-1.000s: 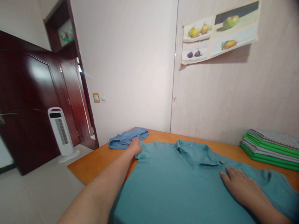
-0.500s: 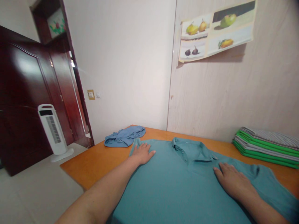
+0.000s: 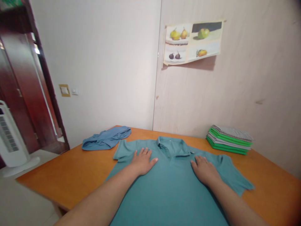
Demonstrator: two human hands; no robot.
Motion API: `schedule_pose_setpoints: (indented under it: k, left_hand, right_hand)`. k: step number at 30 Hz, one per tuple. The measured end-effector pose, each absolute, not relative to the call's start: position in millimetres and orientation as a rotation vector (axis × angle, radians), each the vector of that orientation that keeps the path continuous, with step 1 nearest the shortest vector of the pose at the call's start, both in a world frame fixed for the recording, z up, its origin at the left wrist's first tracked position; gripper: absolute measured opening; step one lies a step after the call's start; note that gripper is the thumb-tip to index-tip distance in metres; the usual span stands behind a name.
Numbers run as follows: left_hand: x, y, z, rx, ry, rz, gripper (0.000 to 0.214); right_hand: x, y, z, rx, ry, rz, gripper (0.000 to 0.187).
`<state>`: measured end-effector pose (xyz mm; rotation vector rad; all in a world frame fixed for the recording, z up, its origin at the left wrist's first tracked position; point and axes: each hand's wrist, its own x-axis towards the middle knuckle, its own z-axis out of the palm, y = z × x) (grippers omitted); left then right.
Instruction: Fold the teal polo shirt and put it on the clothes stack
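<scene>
A teal short-sleeved polo shirt lies spread front side up on the wooden table, its collar pointing to the wall. Palm down on the shirt, near the sleeve on the left, rests my left hand, its fingers spread and holding nothing. On the opposite side of the chest, my right hand presses flat below the collar and beside the other sleeve, also holding nothing. The lower part of the shirt runs out of view at the bottom.
A crumpled blue garment lies at the table's back left. Folded green and grey cloths are stacked at the back right. The wooden table meets the wall behind. A white tower fan stands on the floor at left.
The view has turned to the right, bringing the whole right sleeve and the cloth stack into sight. My left hand has moved inward from the left sleeve; both hands stay flat on the shirt.
</scene>
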<state>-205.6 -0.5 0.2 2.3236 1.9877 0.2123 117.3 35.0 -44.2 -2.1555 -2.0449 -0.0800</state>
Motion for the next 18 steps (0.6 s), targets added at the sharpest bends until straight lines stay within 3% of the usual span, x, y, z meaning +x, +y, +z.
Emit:
schedule_pose_setpoints:
  k: [18]
  left_hand:
    - [-225,-34,-6,2.339,2.025,0.192,0.085]
  right_hand:
    - [100,-20,-27,-2.190,-1.954,0.047,0.066]
